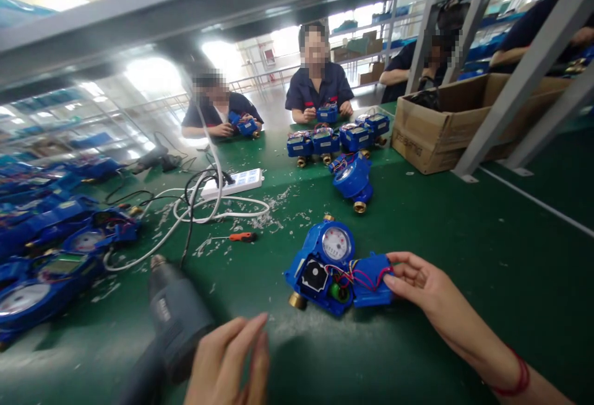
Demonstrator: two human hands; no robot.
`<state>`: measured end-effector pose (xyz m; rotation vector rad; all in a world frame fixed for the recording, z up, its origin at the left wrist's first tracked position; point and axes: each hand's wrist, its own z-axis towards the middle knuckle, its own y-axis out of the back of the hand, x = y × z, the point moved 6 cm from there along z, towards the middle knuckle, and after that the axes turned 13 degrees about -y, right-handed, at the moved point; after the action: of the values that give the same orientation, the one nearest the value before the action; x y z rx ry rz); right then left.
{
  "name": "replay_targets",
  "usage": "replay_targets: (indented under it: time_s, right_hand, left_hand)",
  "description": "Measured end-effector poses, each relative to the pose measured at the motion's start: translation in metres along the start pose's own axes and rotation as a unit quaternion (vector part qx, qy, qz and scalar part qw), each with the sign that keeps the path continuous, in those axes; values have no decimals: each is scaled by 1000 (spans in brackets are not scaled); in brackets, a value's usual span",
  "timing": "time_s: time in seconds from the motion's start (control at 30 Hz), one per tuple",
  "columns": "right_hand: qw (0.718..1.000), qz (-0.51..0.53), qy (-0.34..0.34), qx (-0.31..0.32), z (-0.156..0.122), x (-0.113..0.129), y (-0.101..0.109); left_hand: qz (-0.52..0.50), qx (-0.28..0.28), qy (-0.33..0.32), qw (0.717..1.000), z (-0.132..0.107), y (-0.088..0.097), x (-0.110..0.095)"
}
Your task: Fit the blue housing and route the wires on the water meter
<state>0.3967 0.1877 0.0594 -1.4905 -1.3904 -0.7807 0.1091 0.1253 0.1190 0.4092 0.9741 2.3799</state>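
A blue cover (371, 280) is pinched by the right hand (429, 290), the opened meter (319, 261) being set at that hand's nine o'clock on the surface (455, 222). The left hand (225, 365), fingers loosely spread, is seen beside the heat gun (179, 309).

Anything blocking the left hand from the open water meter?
Nothing visible: only green tabletop shows between the left hand and the open water meter. The heat gun lies further left, and the right hand grips the blue cover.
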Motion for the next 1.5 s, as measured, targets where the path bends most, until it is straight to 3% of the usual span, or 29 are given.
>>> replay_targets:
  time_s: [0.07, 0.13, 0.27, 0.4, 0.67, 0.87, 1.0, 1.13, 1.3, 1.5]
  right_hand:
    - [1000, -11, 1, -3, 0, 0, 0]
    - [1000, -18, 9, -8, -1, -1, 1]
    - [999, -33, 34, -19, 0, -4, 4]
    - [998, -44, 51, -22, 1, -6, 6]
    - [995, -43, 79, -35, -1, -12, 5]
    - [992, -52, 102, -57, -6, -11, 1]
    - [992, -45, 100, -69, -7, -9, -1]
    - [997, 7, 80, -15, -6, -16, -12]
    - [996, 62, 45, 35, -1, -28, -25]
    - [995, 85, 33, 48, 10, -22, -23]
  left_hand:
    - [-76, -1, -12, 997, 37, -17, -26]
    - [-141, 14, -16, 990, 67, -34, -40]
    - [-172, 130, -36, 976, 97, -72, -49]
    - [-156, 241, -42, 957, 95, -96, -57]
    - [-147, 217, 0, 965, 81, -99, -66]
    - [-114, 284, 29, 951, 78, -111, -67]
    - [-120, 251, 54, 959, 79, -112, -70]
    - [-131, 194, 66, 970, 77, -110, -73]
    - [-151, 153, 56, 975, 75, -107, -74]
    - [-151, 121, 26, 981, 75, -103, -74]
